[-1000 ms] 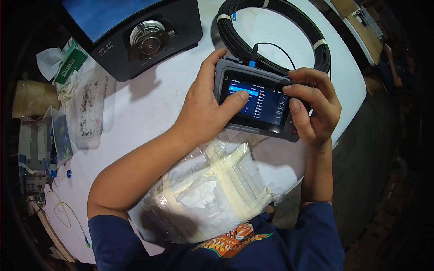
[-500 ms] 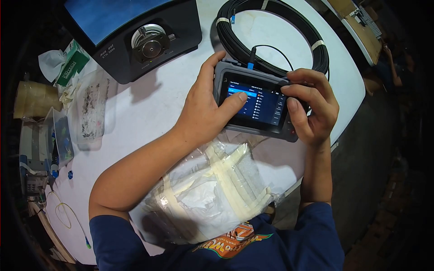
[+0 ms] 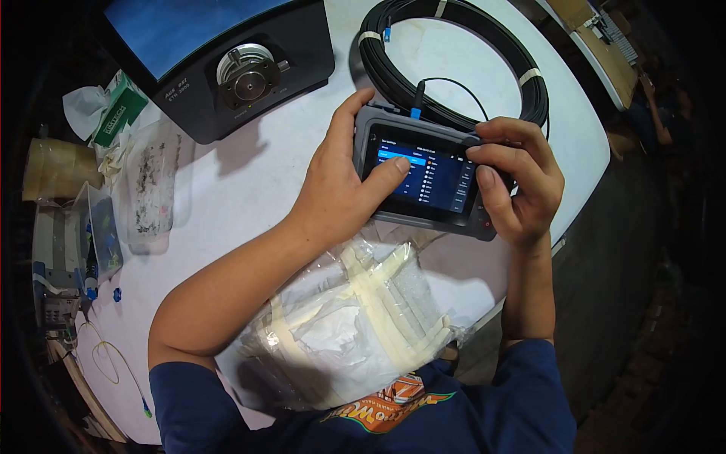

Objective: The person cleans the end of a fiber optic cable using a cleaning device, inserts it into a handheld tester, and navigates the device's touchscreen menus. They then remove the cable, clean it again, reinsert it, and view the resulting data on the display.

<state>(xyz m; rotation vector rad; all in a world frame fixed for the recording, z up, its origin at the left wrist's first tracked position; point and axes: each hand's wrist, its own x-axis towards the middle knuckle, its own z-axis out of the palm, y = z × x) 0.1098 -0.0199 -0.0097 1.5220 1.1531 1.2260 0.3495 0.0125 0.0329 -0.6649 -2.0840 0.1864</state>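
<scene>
A dark handheld fiber tester point(image 3: 446, 220) with a lit touchscreen is held tilted above the table. My left hand point(image 3: 338, 178) wraps its left side, the thumb lying over a blue-highlighted row on the screen. At the tester's upper right corner, my right hand point(image 3: 525, 178) has its fingers curled against the edge, with the thumb bent beside the screen. A blue fiber connector point(image 3: 416, 113) is plugged into the top edge, and a thin black cable runs from it toward the black cable coil point(image 3: 376, 66). The tester's back is hidden.
A large monitor-like inspection unit point(image 3: 310, 57) stands at upper left. Left of it are a green tissue box point(image 3: 121, 113), a clear plastic tray point(image 3: 151, 189) and a bin of small parts point(image 3: 104, 234). A taped, plastic-wrapped pad point(image 3: 340, 333) lies at the table's front edge.
The view has shifted very slightly. Both hands keep their places on the tester, and the screen looks the same.
</scene>
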